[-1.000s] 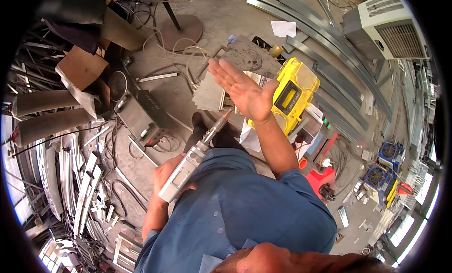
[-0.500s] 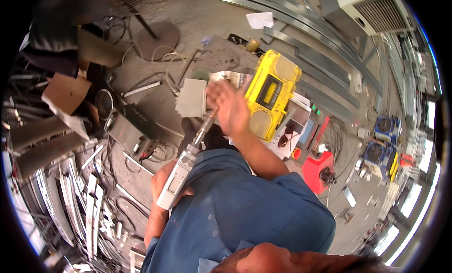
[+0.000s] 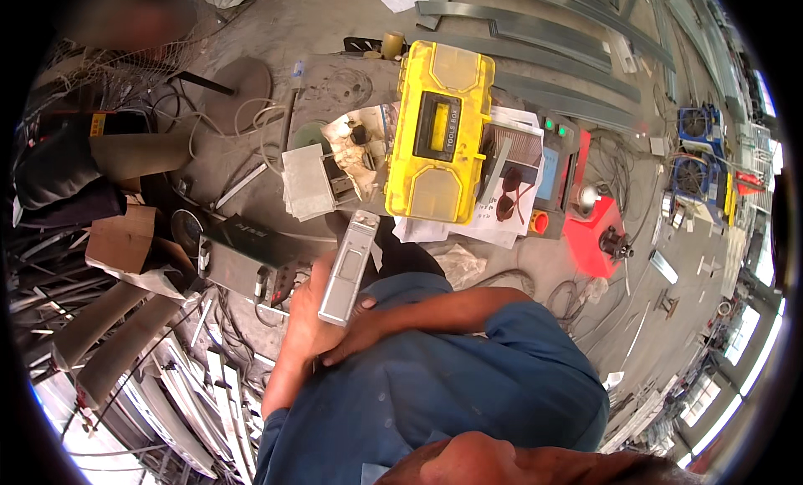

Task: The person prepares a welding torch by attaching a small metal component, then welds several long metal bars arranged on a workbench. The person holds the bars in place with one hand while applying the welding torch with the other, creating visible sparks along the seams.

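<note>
My left hand (image 3: pixel 311 311) is wrapped round a silver, box-shaped welding gun (image 3: pixel 346 272) held upright before my body. The gun's far end points toward the table and its copper nozzle is out of sight. My right hand (image 3: pixel 351 336) lies against my shirt, just under the gun's near end and beside my left wrist. Its fingers are curled and partly hidden, so what they grip does not show. Beyond the gun, a stack of grey metal plates (image 3: pixel 308 182) rests on the worktable (image 3: pixel 330 87), next to a stained, crumpled paper (image 3: pixel 355 150).
A yellow tool box (image 3: pixel 427 188) stands on the table beside papers and sunglasses (image 3: pixel 508 196). Right of them is a red machine part (image 3: pixel 592 238). Metal profiles (image 3: pixel 535 41) lie on the floor beyond; a dark box (image 3: pixel 247 255) and cables lie at left.
My right hand has come back from near the nozzle to beneath the gun's near end. The gun has tipped so its nozzle no longer shows. The view has shifted, too.
</note>
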{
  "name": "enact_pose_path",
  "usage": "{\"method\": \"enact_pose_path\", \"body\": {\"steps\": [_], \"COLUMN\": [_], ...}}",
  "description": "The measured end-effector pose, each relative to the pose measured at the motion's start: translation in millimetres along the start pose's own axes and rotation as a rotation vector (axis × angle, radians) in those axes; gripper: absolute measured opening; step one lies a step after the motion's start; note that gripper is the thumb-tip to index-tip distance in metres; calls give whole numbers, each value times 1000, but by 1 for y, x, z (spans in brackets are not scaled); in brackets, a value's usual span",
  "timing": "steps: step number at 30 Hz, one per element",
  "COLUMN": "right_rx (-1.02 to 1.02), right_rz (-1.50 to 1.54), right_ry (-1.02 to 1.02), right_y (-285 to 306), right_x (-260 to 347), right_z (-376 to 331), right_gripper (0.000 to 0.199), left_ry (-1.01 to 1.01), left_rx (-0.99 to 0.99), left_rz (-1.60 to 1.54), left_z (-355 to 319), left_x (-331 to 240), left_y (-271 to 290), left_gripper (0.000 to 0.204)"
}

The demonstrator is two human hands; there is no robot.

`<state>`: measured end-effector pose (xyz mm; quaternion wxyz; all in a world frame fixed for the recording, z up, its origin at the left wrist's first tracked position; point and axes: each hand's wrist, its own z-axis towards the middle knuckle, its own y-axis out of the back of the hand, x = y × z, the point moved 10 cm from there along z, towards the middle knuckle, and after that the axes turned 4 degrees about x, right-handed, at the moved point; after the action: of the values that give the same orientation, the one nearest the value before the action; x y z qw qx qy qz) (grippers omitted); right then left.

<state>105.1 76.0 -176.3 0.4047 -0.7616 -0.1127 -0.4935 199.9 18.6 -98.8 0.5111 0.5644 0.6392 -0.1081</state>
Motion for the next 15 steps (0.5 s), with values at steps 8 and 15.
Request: {"method": "enact_pose_path", "body": {"steps": [8,15], "right_rx": [-165,-245], "right_rz": [206,153], "right_ry": [181,209], "right_y": [-4,6], "right_x": [-17,-24], "right_z": [-14,-28], "right_gripper": [68,61], "left_ry": [27,17], "left_rx": [42,41], "left_rz": [-86,-50], "left_z": [10,17], "left_x": [-1,4], "left_y": [-20,-40], "left_gripper": [67,67]}}
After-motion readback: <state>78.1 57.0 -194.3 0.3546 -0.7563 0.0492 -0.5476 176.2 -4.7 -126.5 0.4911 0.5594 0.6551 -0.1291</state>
